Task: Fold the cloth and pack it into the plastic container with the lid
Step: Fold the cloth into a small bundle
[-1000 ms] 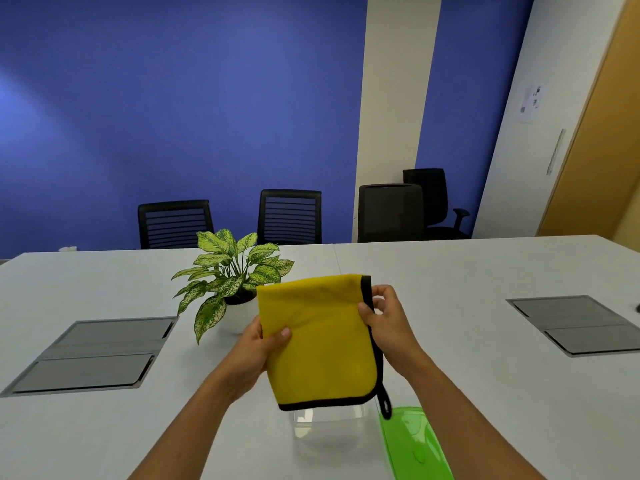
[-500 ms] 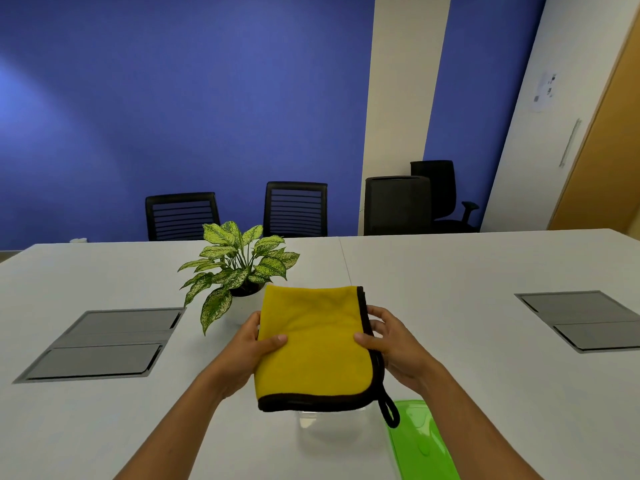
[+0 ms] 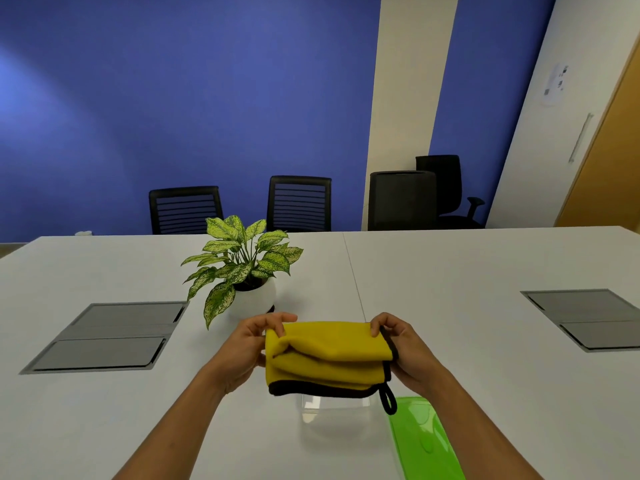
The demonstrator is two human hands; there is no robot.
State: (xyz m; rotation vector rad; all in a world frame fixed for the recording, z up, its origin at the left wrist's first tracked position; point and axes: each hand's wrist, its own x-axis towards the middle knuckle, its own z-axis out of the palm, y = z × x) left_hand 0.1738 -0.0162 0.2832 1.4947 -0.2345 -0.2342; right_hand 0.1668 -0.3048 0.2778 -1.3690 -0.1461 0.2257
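Above the clear container [image 3: 335, 408], black-trimmed yellow cloth [image 3: 329, 358], folded over, ends pinched by both hands' fingers [image 3: 277, 329].

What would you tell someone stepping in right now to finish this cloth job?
Left hand: gripping the yellow cloth at its left edge.
Right hand: gripping its right edge.
The cloth is held in the air, folded over, just above the clear container on the white table.
The green lid lies off, to the container's right.
Done: most folding.
Left: finish the fold, put the cloth in, fit the lid.
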